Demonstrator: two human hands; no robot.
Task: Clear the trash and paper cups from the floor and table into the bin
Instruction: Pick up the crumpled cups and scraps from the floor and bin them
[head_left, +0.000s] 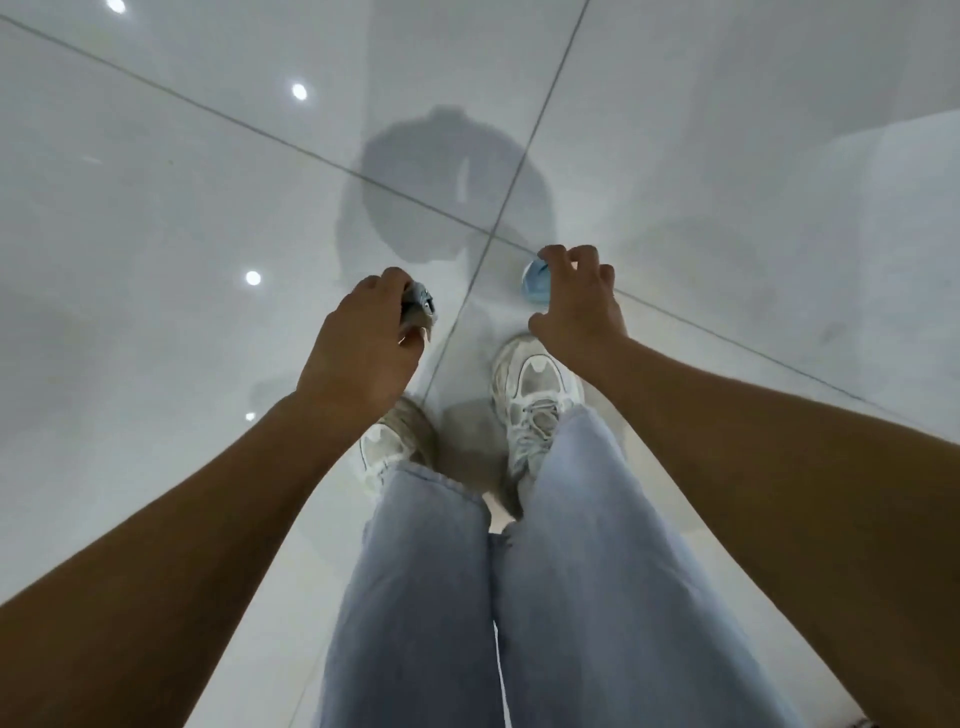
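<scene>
Blue-and-white paper cup (536, 285) pinched in my right hand (576, 306), crumpled grey wrapper (420, 310) gripped in my left hand (358, 353); no bin visible, so binning remains

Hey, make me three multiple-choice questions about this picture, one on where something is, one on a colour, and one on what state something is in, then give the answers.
1. Where is the bluish crumpled item?
A. Lying alone on the floor
B. At the fingers of the right hand
C. Resting on a shoe

2. What colour are the trousers?
A. Black
B. Red
C. Light blue

3. What is the left hand doing?
A. Holding a greyish crumpled piece
B. Lying flat and empty on the floor
C. Gripping a shoelace

Answers:
1. B, the right hand's curled fingers close over it just above the tiled floor.
2. C, both legs show pale blue denim.
3. A, its fingers curl round the grey piece, which sticks out past them.
</scene>
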